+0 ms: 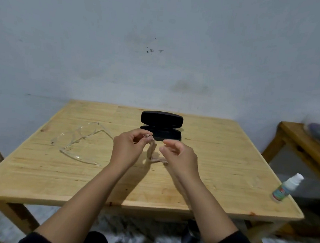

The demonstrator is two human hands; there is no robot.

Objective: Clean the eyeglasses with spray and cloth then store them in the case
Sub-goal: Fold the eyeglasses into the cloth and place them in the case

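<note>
While your left hand pinches the top corner of the small beige cloth between thumb and fingertips, the rest of it hangs down and trails onto the wooden table. Your right hand hovers just beside the cloth at its 3 o'clock, fingers loosely curled, holding nothing that I can see.

Head view only. The cloth looks bunched and twisted, so take a second corner with the right hand and pull it flat before wiping; a wadded cloth smears. The clear eyeglasses lie with temples unfolded at 9 o'clock from your hands, well apart from them, untouched. The spray bottle lies tipped on its side at 4 o'clock near the table's right edge. Judgement: it could roll off, so reach for it with care. The black case sits open at 12 o'clock, just beyond your fingers, lid up.

Likely order: open the cloth out, fetch the spray, mist the lenses, then wipe. Hold the frame by its bridge or rim, not by the lenses. Keep the hanging end of the cloth clear of the case.
</note>
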